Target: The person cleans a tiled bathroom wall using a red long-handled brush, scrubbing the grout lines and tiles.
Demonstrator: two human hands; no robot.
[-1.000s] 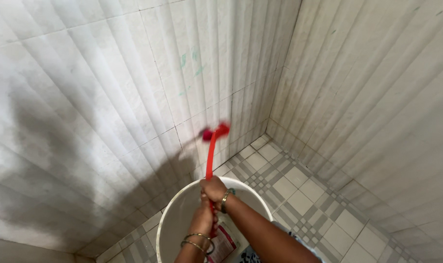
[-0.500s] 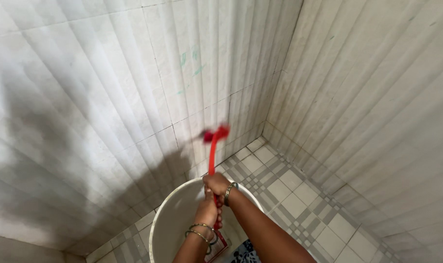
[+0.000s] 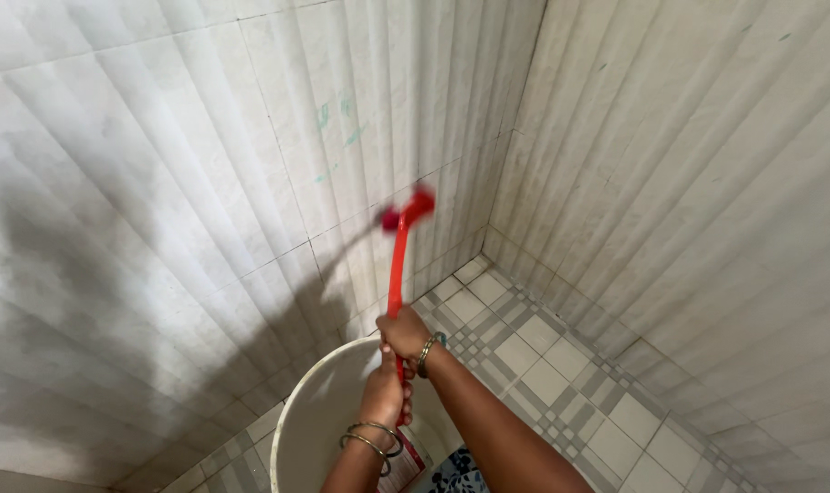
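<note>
**A:** Head view, looking down into a tiled corner. What does the person hold?

**B:** A red long-handled brush (image 3: 398, 265). Both hands grip its handle, one above the other. The right hand (image 3: 404, 333) is the upper one, fingers wrapped tight round the red shaft, with a bangle at the wrist. The left hand (image 3: 385, 397) sits just below it, also closed round the handle, two thin bangles on that wrist.

**A:** And where is the brush itself?

**B:** The handle rises nearly upright from the hands. Its head (image 3: 408, 210) is up against the ribbed white wall tiles (image 3: 205, 183) left of the corner. The head is blurred, so its shape is hard to make out, and whether it actually touches the wall cannot be told.

**A:** What lies beneath the hands?

**B:** A white bucket (image 3: 316, 415), its round rim directly below the two wrists. A red and white packet (image 3: 413, 461) shows beside the left forearm, though whether it is in the bucket or behind it is unclear.

**A:** The surroundings?

**B:** A floor (image 3: 561, 383) of pale square tiles with grey bands runs to the corner. A dark shadow falls across the left wall.
</note>
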